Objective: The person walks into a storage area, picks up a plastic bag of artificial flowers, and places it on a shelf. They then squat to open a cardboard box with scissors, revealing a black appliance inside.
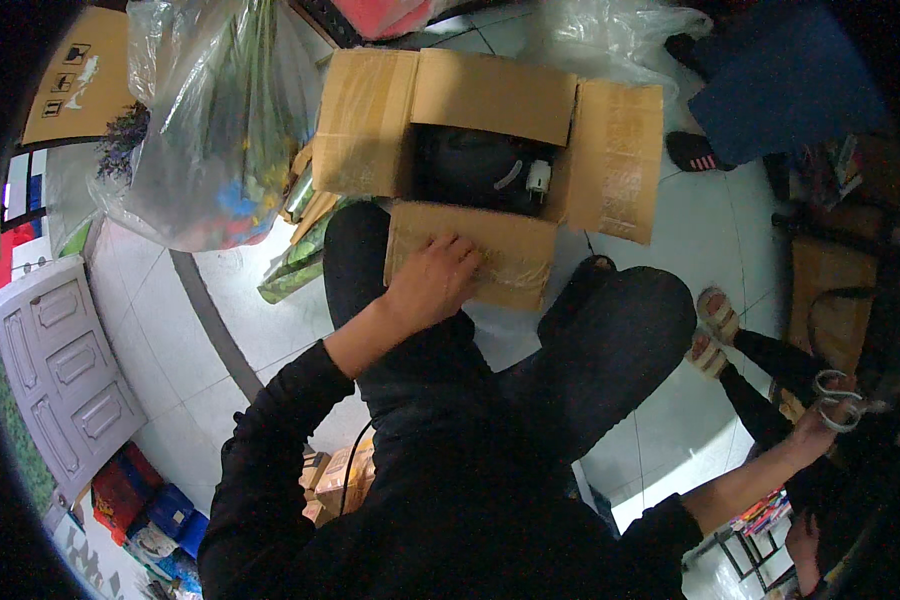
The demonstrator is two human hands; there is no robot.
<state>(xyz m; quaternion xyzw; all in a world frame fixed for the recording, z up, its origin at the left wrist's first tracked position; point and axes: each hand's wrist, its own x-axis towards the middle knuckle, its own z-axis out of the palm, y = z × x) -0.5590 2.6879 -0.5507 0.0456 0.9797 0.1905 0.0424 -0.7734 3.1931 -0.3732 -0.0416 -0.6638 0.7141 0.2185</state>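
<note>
Between my knees stands an open cardboard box (560, 175) with its flaps folded outward. My left hand (432, 285) lies on the near flap (515, 262), fingers slightly curled over the cardboard and gripping nothing. Down in the box is a dark object (470, 170), its kind unclear, with a small white piece (538, 178) at its right side. Out at the far right, my right hand (820, 430) is closed on a pair of scissors (840, 402); their pale loop handles show, while the rest is blurred and dim.
Clear plastic bags (210, 130) with artificial flowers stand at the left, near a lavender panelled door (65, 340). Another person's sandalled feet (710, 340) are close on my right. A slippered foot (698, 152) shows beyond the box. Small cartons (345, 478) sit beside my left thigh.
</note>
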